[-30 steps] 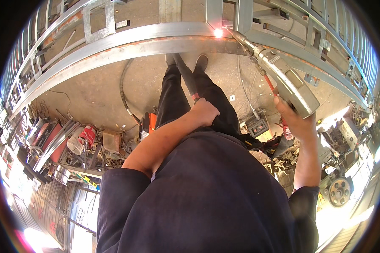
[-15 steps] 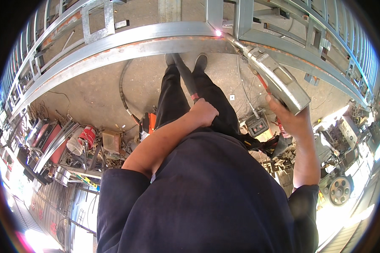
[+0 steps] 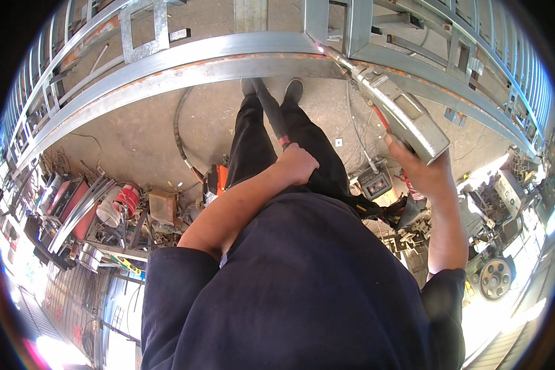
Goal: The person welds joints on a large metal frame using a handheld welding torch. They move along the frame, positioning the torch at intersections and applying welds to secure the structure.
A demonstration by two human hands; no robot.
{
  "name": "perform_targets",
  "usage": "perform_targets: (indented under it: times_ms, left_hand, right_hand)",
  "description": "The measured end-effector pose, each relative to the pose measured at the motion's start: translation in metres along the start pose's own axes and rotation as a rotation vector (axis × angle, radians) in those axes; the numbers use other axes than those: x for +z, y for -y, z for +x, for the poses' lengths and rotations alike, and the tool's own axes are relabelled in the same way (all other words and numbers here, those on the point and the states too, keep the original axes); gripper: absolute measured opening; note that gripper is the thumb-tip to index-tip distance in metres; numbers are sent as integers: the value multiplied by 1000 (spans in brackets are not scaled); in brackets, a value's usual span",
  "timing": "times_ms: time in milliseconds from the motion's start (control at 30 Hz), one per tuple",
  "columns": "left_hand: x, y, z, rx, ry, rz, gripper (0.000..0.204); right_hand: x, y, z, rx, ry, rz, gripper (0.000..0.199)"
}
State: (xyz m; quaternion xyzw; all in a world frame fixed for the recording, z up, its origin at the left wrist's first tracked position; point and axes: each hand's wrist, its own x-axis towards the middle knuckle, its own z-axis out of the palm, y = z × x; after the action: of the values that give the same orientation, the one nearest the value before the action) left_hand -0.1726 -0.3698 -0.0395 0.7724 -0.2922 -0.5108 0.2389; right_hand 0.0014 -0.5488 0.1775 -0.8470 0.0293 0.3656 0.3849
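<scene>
My right hand (image 3: 422, 166) is wrapped round the rear of a silver welding gun (image 3: 404, 114), which slants up and to the left. The gun's narrow tip meets a corner joint of the galvanized steel frame (image 3: 246, 43), where a small pinkish glow shows. Below the gun's body runs a red strip or lead, partly hidden by my fingers. In front of my waist, my left hand (image 3: 299, 165) is closed round a thick black hose (image 3: 268, 108) with a red band near my fist. That hose stretches forward between my legs, toward the frame.
An orange-and-black object (image 3: 216, 180) stands left of my legs, with a dark cable (image 3: 179, 129) arching from it. At right sits a dark box (image 3: 375, 184) with a cable. A red bucket (image 3: 128, 196), metal strips and scrap crowd the left; a wheel (image 3: 496, 279) lies at right.
The bright spot at the gun's tip has dimmed to a faint pink glow. My right hand and the gun's rear have shifted slightly left. My left hand stays on the hose.
</scene>
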Motion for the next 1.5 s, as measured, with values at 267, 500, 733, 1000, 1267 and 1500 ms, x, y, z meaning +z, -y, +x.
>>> perform_targets:
  times_ms: [267,500,733,1000,1267,1500]
  left_hand:
    - [2,0,-3,0,-40,-18,28]
    - [-8,-2,-8,0,-4,-16,37]
    - [-6,-3,-8,5,-22,-25,40]
    - [-13,2,-3,-38,-82,119,37]
    - [-61,20,-40,-74,-431,-172,46]
    - [-295,49,-87,-230,-943,-198,32]
  right_hand:
    - [1,1,0,16,0,0,64]
    - [1,-3,0,-29,-16,-12,61]
    - [-1,-10,-6,27,-38,35,48]
    - [-36,-9,-14,-158,-133,259,47]
    - [-75,10,-17,-291,-355,539,38]
    - [-47,7,4,-262,-552,402,32]
